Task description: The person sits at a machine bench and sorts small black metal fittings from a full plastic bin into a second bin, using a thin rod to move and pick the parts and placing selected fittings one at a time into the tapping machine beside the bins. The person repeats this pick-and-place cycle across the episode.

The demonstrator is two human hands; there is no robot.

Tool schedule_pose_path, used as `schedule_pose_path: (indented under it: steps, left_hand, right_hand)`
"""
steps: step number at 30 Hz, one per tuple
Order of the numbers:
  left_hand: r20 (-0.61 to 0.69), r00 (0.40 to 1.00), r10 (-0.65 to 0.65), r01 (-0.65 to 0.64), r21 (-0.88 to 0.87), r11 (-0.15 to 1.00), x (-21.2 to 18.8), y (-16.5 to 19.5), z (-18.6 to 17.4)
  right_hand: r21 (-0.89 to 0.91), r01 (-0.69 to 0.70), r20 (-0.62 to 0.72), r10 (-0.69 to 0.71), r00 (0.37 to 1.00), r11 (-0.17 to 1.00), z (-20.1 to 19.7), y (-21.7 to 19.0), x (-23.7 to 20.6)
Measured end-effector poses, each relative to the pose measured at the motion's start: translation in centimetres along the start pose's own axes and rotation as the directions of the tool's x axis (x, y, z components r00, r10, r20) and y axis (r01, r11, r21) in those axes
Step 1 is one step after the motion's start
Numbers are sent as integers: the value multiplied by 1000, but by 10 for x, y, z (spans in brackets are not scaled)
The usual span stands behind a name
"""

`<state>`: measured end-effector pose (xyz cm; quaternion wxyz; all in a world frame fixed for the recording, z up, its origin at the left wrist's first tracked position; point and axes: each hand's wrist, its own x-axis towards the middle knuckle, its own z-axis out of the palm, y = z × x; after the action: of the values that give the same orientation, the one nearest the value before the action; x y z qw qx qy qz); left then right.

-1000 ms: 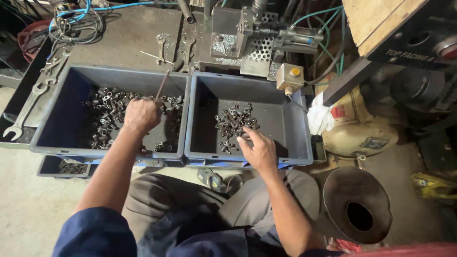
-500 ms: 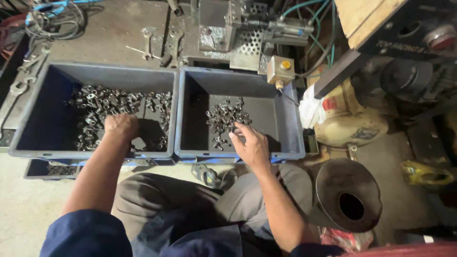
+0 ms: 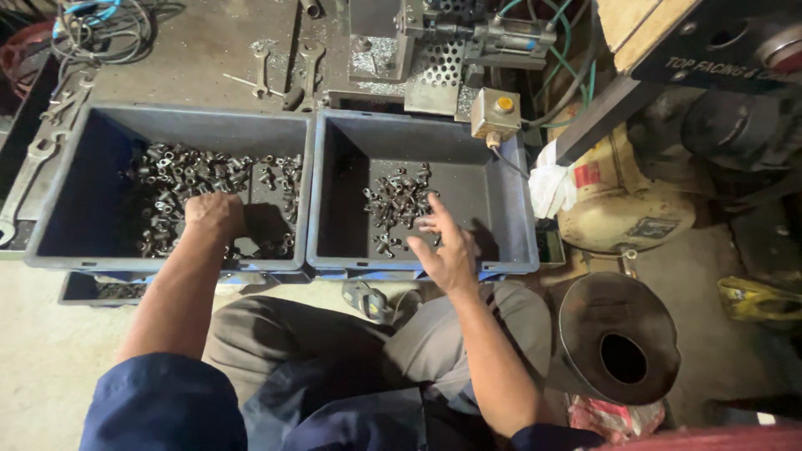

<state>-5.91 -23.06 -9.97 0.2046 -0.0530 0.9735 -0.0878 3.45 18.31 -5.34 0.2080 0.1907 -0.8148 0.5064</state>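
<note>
Leftmost, several wrenches [image 3: 33, 159] lie along the edge of the metal bench [image 3: 200, 58], their long axes running from near-left toward far-right. Two more spanners [image 3: 288, 71] lie farther back with their handles pointing away from the person.

Next comes the left bin [image 3: 75, 167], a blue plastic tray whose long axis runs side to side. A layer of small dark metal parts [image 3: 184, 175] covers its middle and right floor. The parts lie jumbled, so no common heading can be read from them. The left hand [image 3: 215, 215] is down inside this bin, near the front wall, knuckles up and fingers curled under into the parts. Whether it has closed on any piece cannot be told, since the palm faces down.

Just beside, touching wall to wall, stands the right bin [image 3: 493, 209], same shape and same orientation. A smaller heap of fittings [image 3: 397, 200] sits at its centre, each piece pointing a different way. The right hand [image 3: 447, 246] hovers over the near edge of that heap, fingers spread wide and extended toward the far wall, palm down, holding nothing visible.

Behind the right bin sits a yellow push-button box [image 3: 496, 113]. A white rag [image 3: 551, 184] hangs at the bin's right wall. Farther right, a dark metal funnel [image 3: 614, 342] stands on the floor, mouth upward.
</note>
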Motion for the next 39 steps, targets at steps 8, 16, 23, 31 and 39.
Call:
schedule_pose_path:
  steps: [8, 16, 23, 31, 39]
  left_hand:
    - [-217, 974, -69, -59, -531, 845, -57, 29, -59]
    - [-573, 812, 111, -579, -767, 276, -120, 155, -74]
    - [-743, 653, 148, -758, -641, 121, -115, 227, -62]
    - [-812, 555, 179, -828, -519, 211, -117, 224, -57]
    - [-793, 605, 70, -775, -568, 277, -130, 225, -65]
  right_hand:
    - [17, -139, 60, 138, 989, 990, -8, 11, -6]
    - [20, -189, 84, 187, 979, 982, -2, 6, -1]
    - [118, -242, 180, 219, 959, 963, -1, 35, 1]
    - [393, -336, 286, 233, 929, 856, 8, 60, 4]
    - [475, -355, 209, 289, 934, 805, 10, 73, 4]
